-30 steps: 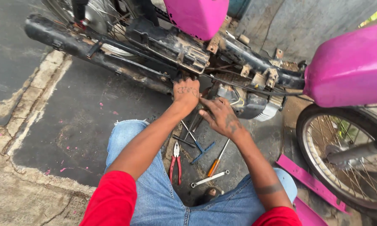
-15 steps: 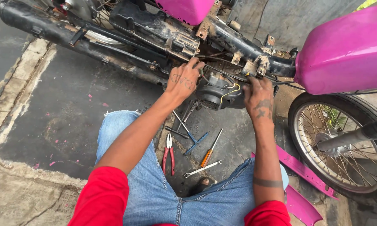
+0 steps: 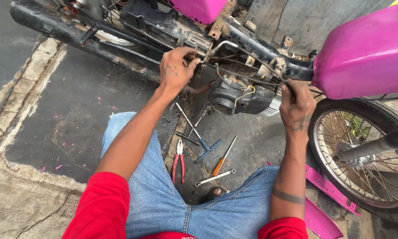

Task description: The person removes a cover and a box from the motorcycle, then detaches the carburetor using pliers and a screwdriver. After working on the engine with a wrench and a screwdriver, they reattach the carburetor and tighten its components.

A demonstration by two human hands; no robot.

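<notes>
Spread farther apart than half a second ago: left hand (image 3: 176, 70) now up at the dark frame rail, right hand (image 3: 297, 106) slid out toward the front, close under the pink tank (image 3: 367, 53). Between them, a thin dark cable (image 3: 247, 76), stretched across the top of the grey engine (image 3: 243, 96), low in the stripped motorcycle frame (image 3: 261, 48). Left fingers curled tight over one end of that cable beside a metal bracket; right fingers closed in a fist on the other end, just behind the spoked front wheel (image 3: 362, 155). Above the left hand, a second pink body panel (image 3: 201, 9); to the far left, a long black exhaust pipe (image 3: 75, 33) running along the bike. Below the engine, tools scattered on stained dark pavement (image 3: 75, 115): red-handled pliers (image 3: 178, 160), an orange-handled screwdriver (image 3: 223, 158), a blue-handled T-wrench (image 3: 199, 137), a silver spanner (image 3: 214, 177). Nearer the right knee, pink trim strips (image 3: 327, 188) lying flat on the ground. Outdoors, in daylight; rough cracked concrete kerb (image 3: 17, 88) bordering the darker patch on the left, a grey wall (image 3: 296, 17) behind the bike. Blue jeans and red sleeves at the bottom edge, legs parted around the tools.
</notes>
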